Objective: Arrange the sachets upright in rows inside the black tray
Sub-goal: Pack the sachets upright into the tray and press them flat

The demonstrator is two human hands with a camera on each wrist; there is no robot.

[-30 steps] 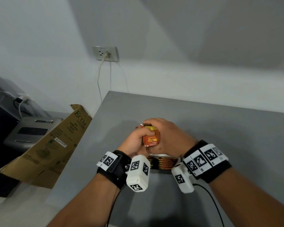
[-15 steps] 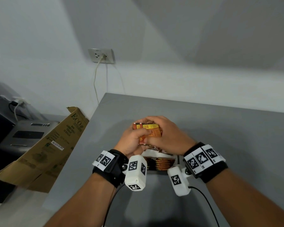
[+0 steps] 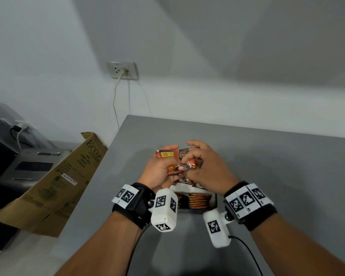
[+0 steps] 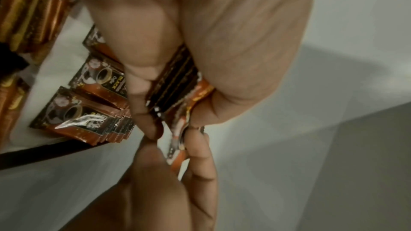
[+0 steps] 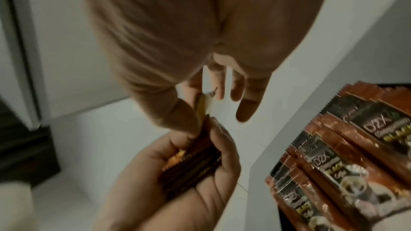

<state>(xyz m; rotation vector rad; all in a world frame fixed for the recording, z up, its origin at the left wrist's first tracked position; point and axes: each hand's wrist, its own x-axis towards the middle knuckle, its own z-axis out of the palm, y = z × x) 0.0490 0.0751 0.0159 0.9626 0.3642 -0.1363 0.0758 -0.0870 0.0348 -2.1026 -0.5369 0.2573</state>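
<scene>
Now, line by line:
Left hand: the left hand (image 3: pixel 157 168) is held above the grey table top (image 3: pixel 267 166), fingers curled round a bundle of glossy orange-brown foil sachets (image 3: pixel 167 154); the left wrist view shows the bundle's dark edges (image 4: pixel 175 83) clamped between thumb and fingers.
Right hand: the right hand (image 3: pixel 205 166) meets the left one over the bundle; thumb and forefinger pinch a single orange-brown sachet (image 3: pixel 189 164) at the bundle's near side, the remaining fingers (image 5: pixel 246 104) hang loosely spread.
Held sachets: all are off the table, above the far end of the tray, touching both hands.
Black tray: the shallow black tray (image 3: pixel 214 200) lies on the table just beneath the wrists; only its right wall and a little of its rim show in the head view.
Rows in the tray: orange-brown sachets stand on edge, packed side by side, in the near part (image 3: pixel 195 200); more of the same sachets (image 5: pixel 347 147), printed with a coffee cup, lean in overlapping stacks in the far part.
Wrist gear: black straps carrying white marker blocks (image 3: pixel 164 210) sit on both wrists.
Surroundings: a flattened brown cardboard box (image 3: pixel 54 184) leans against the table's left edge; a white wall socket (image 3: pixel 122 70) with a plugged cord is on the pale wall behind.
</scene>
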